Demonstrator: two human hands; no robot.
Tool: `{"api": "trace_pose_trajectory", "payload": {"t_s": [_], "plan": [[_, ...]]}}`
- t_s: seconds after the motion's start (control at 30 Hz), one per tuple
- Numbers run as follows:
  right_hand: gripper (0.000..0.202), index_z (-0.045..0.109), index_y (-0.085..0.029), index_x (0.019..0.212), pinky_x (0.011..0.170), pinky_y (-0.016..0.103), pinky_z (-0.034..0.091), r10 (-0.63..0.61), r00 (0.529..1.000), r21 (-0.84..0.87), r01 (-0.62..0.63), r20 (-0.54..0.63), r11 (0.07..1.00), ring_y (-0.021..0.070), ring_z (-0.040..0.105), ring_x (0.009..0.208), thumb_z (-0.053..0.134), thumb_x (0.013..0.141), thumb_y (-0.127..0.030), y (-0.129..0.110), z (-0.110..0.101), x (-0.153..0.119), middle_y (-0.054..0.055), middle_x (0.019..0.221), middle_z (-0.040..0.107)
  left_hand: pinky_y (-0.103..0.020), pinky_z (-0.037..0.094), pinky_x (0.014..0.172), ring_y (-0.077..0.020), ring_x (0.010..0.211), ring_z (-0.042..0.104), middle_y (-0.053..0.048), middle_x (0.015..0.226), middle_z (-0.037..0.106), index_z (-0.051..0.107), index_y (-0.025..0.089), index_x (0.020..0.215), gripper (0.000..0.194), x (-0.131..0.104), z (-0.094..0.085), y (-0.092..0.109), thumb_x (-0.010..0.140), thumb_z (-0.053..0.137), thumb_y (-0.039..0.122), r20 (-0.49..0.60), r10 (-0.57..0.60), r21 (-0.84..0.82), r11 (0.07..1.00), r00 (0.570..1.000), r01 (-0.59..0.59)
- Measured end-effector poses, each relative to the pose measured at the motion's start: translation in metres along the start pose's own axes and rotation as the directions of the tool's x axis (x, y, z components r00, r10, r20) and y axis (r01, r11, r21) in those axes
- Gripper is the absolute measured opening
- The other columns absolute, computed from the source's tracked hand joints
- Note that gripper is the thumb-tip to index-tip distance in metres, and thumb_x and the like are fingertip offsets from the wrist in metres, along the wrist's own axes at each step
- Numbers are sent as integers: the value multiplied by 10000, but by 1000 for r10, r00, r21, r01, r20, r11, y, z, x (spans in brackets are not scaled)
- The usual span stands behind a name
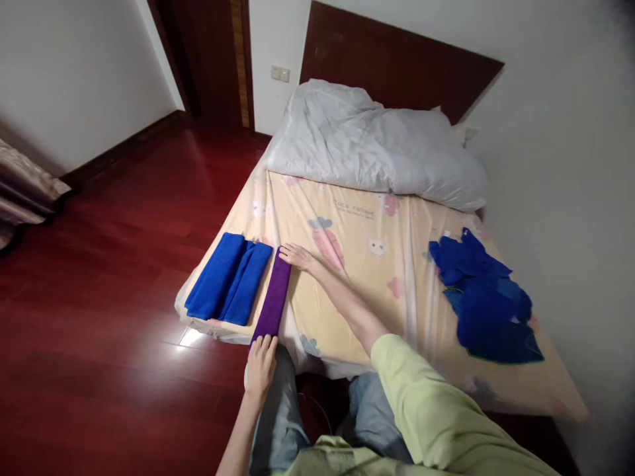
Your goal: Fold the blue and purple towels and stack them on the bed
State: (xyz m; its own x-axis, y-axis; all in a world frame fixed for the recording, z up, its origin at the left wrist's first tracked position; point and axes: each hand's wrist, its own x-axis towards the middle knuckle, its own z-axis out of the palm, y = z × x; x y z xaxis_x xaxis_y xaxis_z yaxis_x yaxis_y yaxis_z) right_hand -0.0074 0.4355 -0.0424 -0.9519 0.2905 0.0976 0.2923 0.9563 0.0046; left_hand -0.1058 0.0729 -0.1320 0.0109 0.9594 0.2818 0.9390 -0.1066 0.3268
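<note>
A purple cloth (274, 297), folded into a long narrow strip, lies at the left front part of the bed. My left hand (262, 362) has its fingers closed on the strip's near end, at the bed's edge. At the far end, my right hand (296, 256) rests on the cloth with its fingers close together. Just left of the strip are folded blue cloths (215, 277), lying side by side. A crumpled heap of blue cloths (489, 304) is at the right side of the bed.
The bed (367, 284) has a patterned yellow sheet. A white quilt (367, 142) is bunched near the brown headboard (391, 59). Dark red floor (124, 264) runs along the left, with a curtain (27, 188) at the far left. A wall stands at the right.
</note>
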Motion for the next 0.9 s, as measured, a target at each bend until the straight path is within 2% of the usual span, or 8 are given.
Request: {"api": "trace_pose_trajectory", "payload": {"t_s": [0.13,0.37,0.47,0.6,0.7,0.8,0.83,0.9], "plan": [[217,625,-170,1077,926,385,461,44,999,-89,-41,25,995,243,542,1109,451,988,-73,-1,21,33,122,1175,637,-490,481,907,-330,1041,630,-168,1103,688,637,237,1308,568,13,6,-13,793,451,84,2,-24,-9,1000,1000,24],[229,603,-168,1107,931,406,464,143,990,-73,-143,-9,987,263,524,1137,434,989,-68,5,42,45,136,1228,615,-466,467,795,-334,972,600,-174,1067,680,670,191,1219,479,31,-7,-21,838,411,58,43,-74,54,996,996,72],[256,605,-166,1131,963,412,464,214,977,-39,-215,-25,976,260,528,1156,423,985,-60,3,43,45,139,1228,621,-464,461,791,-338,973,590,-175,1063,671,675,168,1188,461,37,-8,-17,835,404,47,67,-92,81,993,994,86],[398,583,-195,1254,1102,431,419,365,927,156,-350,-80,924,228,495,1284,402,953,-8,-15,27,28,120,1295,623,-482,451,787,-338,942,588,-184,1032,655,673,183,1191,447,38,-11,1,859,398,64,47,-155,87,985,987,151],[592,491,-216,1418,1188,460,370,454,876,307,-393,-160,867,207,418,1412,346,901,35,-54,12,-22,113,1465,535,-489,454,823,-331,986,594,-197,1114,647,664,208,1213,415,17,-13,29,905,405,109,69,-149,25,989,986,147],[570,511,-225,1441,1208,495,393,573,792,431,-450,-211,782,237,430,1442,353,915,-72,-117,13,-121,108,1507,512,-465,468,859,-293,984,620,-164,1068,668,687,245,1143,365,-23,-10,61,918,425,126,213,-61,-103,991,975,84],[553,526,-268,1437,1200,516,415,638,738,475,-490,-219,731,245,471,1418,359,927,-132,-142,18,-165,92,1482,541,-459,469,875,-284,970,628,-142,1004,679,702,255,1071,329,-35,-9,69,910,443,129,277,-12,-148,987,961,55],[501,609,-383,1347,1103,537,527,813,524,559,-607,-253,565,268,604,1288,372,929,-240,-194,32,-261,72,1352,643,-452,464,906,-270,943,638,-107,898,687,706,259,933,264,-54,-7,81,904,467,150,375,66,-215,976,925,18]]}}
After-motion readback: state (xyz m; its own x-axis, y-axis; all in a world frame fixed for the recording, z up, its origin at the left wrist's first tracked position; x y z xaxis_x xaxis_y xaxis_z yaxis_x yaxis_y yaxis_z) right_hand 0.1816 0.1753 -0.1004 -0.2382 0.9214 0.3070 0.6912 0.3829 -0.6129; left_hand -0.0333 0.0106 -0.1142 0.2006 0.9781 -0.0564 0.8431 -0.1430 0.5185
